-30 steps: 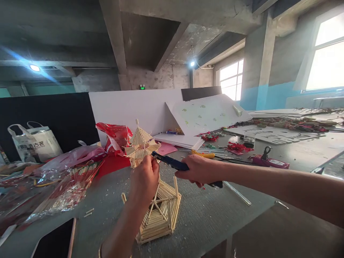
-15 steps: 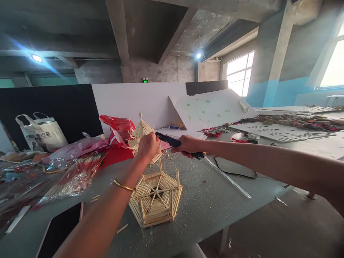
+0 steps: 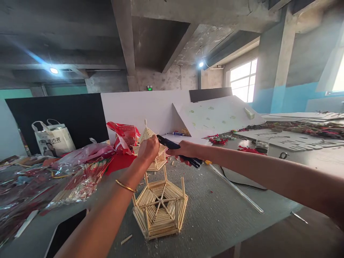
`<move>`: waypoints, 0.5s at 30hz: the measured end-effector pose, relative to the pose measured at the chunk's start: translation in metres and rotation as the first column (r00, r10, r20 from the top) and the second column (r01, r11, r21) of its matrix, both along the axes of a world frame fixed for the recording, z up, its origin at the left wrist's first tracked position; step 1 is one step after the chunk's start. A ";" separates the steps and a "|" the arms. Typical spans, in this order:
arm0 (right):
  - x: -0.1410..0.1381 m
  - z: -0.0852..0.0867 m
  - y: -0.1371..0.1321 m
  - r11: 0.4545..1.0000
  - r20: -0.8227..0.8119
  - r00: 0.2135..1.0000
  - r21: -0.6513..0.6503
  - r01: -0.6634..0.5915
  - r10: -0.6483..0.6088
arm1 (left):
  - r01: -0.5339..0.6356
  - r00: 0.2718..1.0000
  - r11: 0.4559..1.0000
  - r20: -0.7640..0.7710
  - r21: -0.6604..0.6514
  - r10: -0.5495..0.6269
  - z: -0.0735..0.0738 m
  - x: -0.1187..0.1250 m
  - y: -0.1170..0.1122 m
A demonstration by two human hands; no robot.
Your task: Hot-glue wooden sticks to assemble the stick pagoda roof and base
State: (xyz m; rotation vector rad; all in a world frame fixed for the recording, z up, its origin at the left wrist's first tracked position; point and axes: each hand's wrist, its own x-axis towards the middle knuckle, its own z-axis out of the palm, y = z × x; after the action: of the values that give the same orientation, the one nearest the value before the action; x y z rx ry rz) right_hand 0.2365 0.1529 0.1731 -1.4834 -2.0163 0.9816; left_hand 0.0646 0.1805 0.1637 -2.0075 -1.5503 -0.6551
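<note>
Both my hands are raised over the table, close together. My left hand point(image 3: 149, 149) is closed in a pinch at the tip of a black hand tool point(image 3: 168, 142); what its fingers hold is hidden. Wrapped round that tool is my right hand point(image 3: 185, 149), whose fingers cover much of it, so its exact kind does not show. Below them on the table sits an eight-sided frame of thin wooden sticks point(image 3: 161, 225) with short upright posts. Behind my left hand stands a pointed stick tower point(image 3: 158, 162), partly covered by the hand.
A clear rod point(image 3: 236, 188) with an orange end lies right of my hands, near a black cord point(image 3: 245, 185). Bundled sticks in plastic point(image 3: 80, 184), a red bag point(image 3: 125, 138) and a dark flat panel point(image 3: 66, 234) are at the left. Small stick pieces point(image 3: 126, 239) lie about.
The view has tilted, so the scene sits slightly lower and further right. My hands keep nearly the same pose, with the black tool still in my right hand.
</note>
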 end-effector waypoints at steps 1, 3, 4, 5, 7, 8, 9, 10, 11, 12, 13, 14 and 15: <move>0.000 -0.001 0.002 1.000 0.011 1.000 0.024 -0.007 0.007 | -0.002 1.000 1.000 -0.005 -0.004 0.002 0.000 0.000 0.002; 0.000 -0.004 0.008 0.998 0.048 0.999 0.058 0.002 -0.005 | 0.005 1.000 1.000 -0.023 -0.018 -0.005 0.001 -0.001 0.006; 0.001 -0.006 0.012 0.998 0.074 0.997 0.066 0.017 -0.021 | 0.010 0.999 1.000 -0.034 -0.028 -0.011 0.001 -0.001 0.008; 0.001 -0.008 0.016 0.997 0.103 0.994 0.073 0.032 -0.039 | 0.016 0.999 0.999 -0.045 -0.040 -0.018 0.001 0.000 0.011; 0.001 -0.014 0.025 0.994 0.158 0.984 0.089 0.067 -0.081 | 0.026 0.998 0.998 -0.063 -0.064 -0.030 -0.001 0.001 0.016; 0.000 -0.016 0.030 0.992 0.180 0.979 0.095 0.082 -0.098 | 0.027 0.997 0.997 -0.069 -0.074 -0.032 -0.002 0.001 0.018; -0.001 -0.019 0.034 0.991 0.194 0.975 0.098 0.094 -0.111 | 0.028 0.997 0.996 -0.074 -0.082 -0.034 -0.003 0.002 0.021; -0.001 -0.021 0.038 0.990 0.196 0.973 0.098 0.104 -0.122 | 0.029 0.996 0.996 -0.078 -0.087 -0.035 -0.004 0.002 0.023; -0.002 -0.024 0.041 0.989 0.189 0.974 0.091 0.113 -0.129 | 0.027 0.996 0.995 -0.081 -0.092 -0.035 -0.005 0.002 0.025; -0.003 -0.026 0.044 0.989 0.172 0.976 0.079 0.122 -0.134 | 0.027 0.996 0.995 -0.084 -0.094 -0.035 -0.006 0.002 0.027; -0.003 -0.028 0.046 0.990 0.150 0.979 0.062 0.128 -0.136 | 0.027 0.996 0.995 -0.087 -0.095 -0.035 -0.008 0.002 0.028; -0.003 -0.030 0.047 0.989 0.126 0.981 0.043 0.140 -0.145 | 0.028 0.995 0.995 -0.091 -0.095 -0.037 -0.009 0.002 0.029; -0.003 -0.032 0.049 0.988 0.102 0.983 0.023 0.150 -0.152 | 0.031 0.995 0.995 -0.096 -0.094 -0.040 -0.010 0.001 0.029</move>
State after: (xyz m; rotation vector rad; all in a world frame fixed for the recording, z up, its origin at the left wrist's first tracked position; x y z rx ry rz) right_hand 0.2339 0.2016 0.1413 -1.6832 -1.9425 0.8414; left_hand 0.0658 0.2099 0.1535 -2.1069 -1.5162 -0.4987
